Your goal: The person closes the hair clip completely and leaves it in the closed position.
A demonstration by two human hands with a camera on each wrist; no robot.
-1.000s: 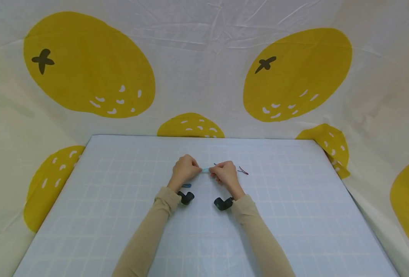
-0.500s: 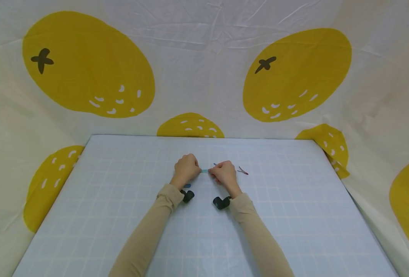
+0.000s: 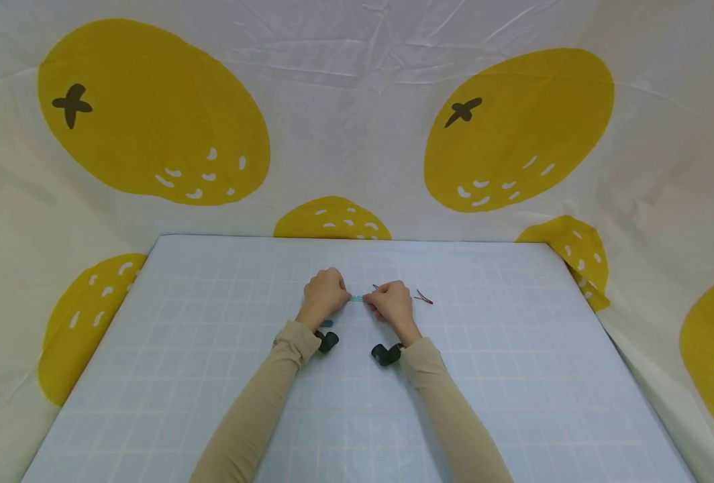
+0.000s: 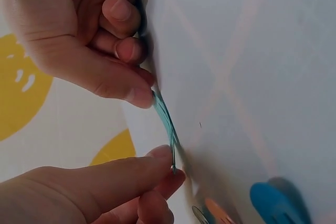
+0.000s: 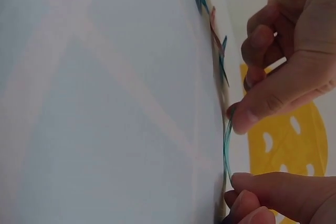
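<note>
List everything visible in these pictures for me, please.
Thin piece: one, teal, near head view's centre.
V-shaped piece: one, red, to its right.
Small pieces: two, blue, one nearer, one farther back.
Further pieces: two, orange and dark, left wrist view's bottom edge; possibly counted above.
Table: one, pale blue, underneath.
Backdrop: one, white with yellow print, behind.
Wrist cameras: two, black, at wrists.
Sleeves: two, beige, on forearms.
Left hand, right hand: two, bare, pinching the thin piece.

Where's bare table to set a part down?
Bare table: from the left hand out to the left edge; from the red clip out to the right edge; and between the sleeves. Crowded: the middle, where that hand and the right hand pinch a teal piece, with blue pieces close by.
</note>
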